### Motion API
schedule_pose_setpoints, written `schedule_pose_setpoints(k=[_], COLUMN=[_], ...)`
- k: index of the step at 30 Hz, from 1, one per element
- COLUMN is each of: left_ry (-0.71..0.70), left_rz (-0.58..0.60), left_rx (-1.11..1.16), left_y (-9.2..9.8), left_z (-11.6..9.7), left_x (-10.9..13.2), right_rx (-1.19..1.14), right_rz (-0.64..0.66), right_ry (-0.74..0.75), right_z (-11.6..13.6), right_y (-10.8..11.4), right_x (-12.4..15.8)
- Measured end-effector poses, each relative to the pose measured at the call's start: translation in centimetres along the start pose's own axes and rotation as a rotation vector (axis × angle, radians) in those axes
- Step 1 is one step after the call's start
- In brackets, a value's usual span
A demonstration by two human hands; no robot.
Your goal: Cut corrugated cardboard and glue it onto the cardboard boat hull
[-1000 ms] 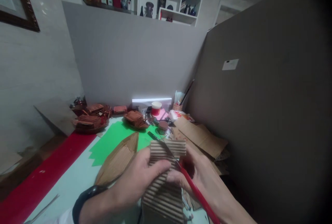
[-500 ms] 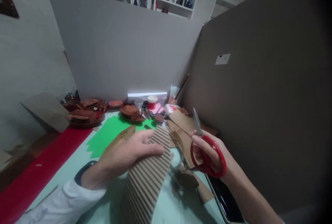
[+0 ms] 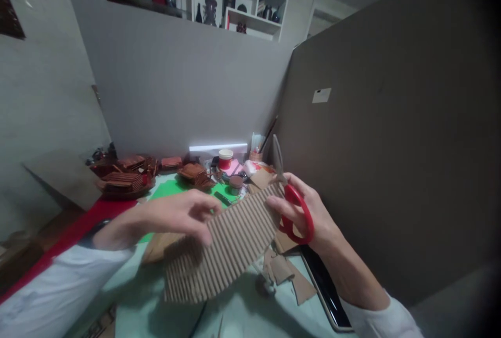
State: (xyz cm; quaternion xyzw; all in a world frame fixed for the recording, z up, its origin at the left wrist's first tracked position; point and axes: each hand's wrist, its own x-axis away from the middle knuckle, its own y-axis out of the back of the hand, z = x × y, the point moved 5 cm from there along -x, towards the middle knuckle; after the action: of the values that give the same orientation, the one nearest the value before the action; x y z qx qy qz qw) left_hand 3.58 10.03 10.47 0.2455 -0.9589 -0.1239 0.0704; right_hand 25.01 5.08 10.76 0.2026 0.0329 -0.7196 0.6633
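A ridged piece of corrugated cardboard is held tilted over the table, with one end curved. My right hand has red-handled scissors looped on its fingers, blades pointing up, and its thumb presses the cardboard's upper right end. At the other side, my left hand is slightly blurred; its thumb and fingers are spread by the cardboard's upper left edge. Whether the left thumb touches the cardboard is hard to tell. Brown cardboard scraps lie beneath, to the right.
A phone-like black device lies at the right table edge. Green sheets, a brown tub, a red-and-white cup and stacked brown pieces sit toward the back. Grey panels stand behind and right.
The cardboard has swung from nearly upright to a slant, its upper end now at my right thumb. My left hand has loosened and moved left. The scissors have shifted left and up.
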Motion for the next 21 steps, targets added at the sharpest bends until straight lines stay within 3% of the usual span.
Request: schedule_pose_setpoints(k=[2,4,6,9,11,13,16,18,21], left_ry=[0.069,0.101,0.042,-0.181,-0.294,-0.387,-0.503,-0.488,-0.416], left_rz=[-0.002,-0.118,-0.347,-0.819,-0.957,-0.986,-0.936,-0.859,-0.87], left_rx=[-0.003,0.014,0.127,0.494,0.628,0.699,0.767,0.814,0.79], left_y=[1.3,2.7,4.4,7.0,7.6,7.1,4.9,2.9,1.2], left_z=[0.2,0.3,0.2,0.8,1.2,1.4,1.2,1.3,1.7], left_x=[1.5,2.8,3.7,5.0,5.1,4.6,2.9,1.3,-0.3], right_rx=[-0.109,-0.189,-0.227,-0.282,-0.322,-0.363,-0.41,-0.412,-0.378], right_rz=[-0.09,-0.124,-0.122,-0.137,-0.186,-0.26,-0.336,-0.324,-0.23], right_ry=[-0.027,-0.044,-0.052,-0.046,-0.036,-0.024,-0.008,0.004,0.018], right_z=[-0.7,-1.1,-1.3,-1.9,-2.7,-3.5,-4.3,-4.3,-3.8], right_y=[0.6,0.5,-0.3,-2.0,-3.2,-4.1,-5.1,-5.7,-6.5], right_x=[-0.2,-0.5,-0.6,-0.9,-1.1,-1.4,-2.0,-2.3,-2.5])
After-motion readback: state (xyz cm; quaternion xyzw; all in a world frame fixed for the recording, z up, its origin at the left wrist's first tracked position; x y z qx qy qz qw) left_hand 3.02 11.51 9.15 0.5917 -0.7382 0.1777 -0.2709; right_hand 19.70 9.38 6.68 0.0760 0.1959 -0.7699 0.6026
